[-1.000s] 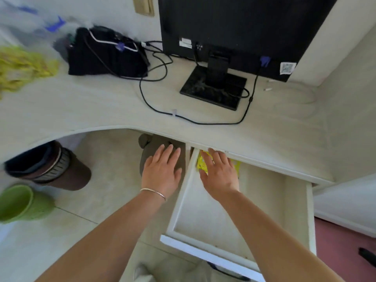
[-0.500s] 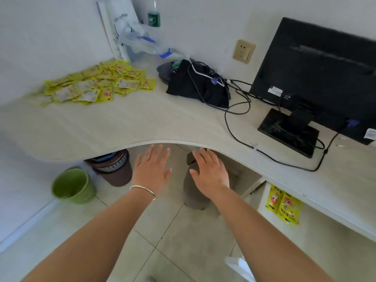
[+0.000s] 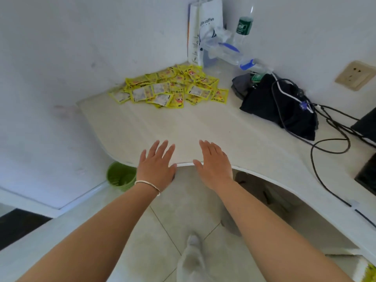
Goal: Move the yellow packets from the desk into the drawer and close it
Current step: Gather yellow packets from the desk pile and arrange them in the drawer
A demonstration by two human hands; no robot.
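A heap of several yellow packets (image 3: 173,88) lies in the far corner of the pale desk (image 3: 203,127), against the wall. My left hand (image 3: 156,165), with a bracelet on the wrist, and my right hand (image 3: 213,163) reach side by side over the desk's curved front edge, fingers straight, holding nothing. Both hands are well short of the heap. The open drawer (image 3: 364,269) shows only as a corner at the bottom right, with a bit of yellow packet inside.
A black bag (image 3: 280,104) with cables lies right of the heap. A white paper bag (image 3: 205,27), plastic bags and a bottle (image 3: 244,25) stand in the corner. A green bin (image 3: 121,176) sits on the floor under the desk. The monitor base (image 3: 366,127) is at the right edge.
My right hand left the packets in the drawer and came out. The view swung left to the desk corner, and both hands moved up over the desk edge toward the heap.
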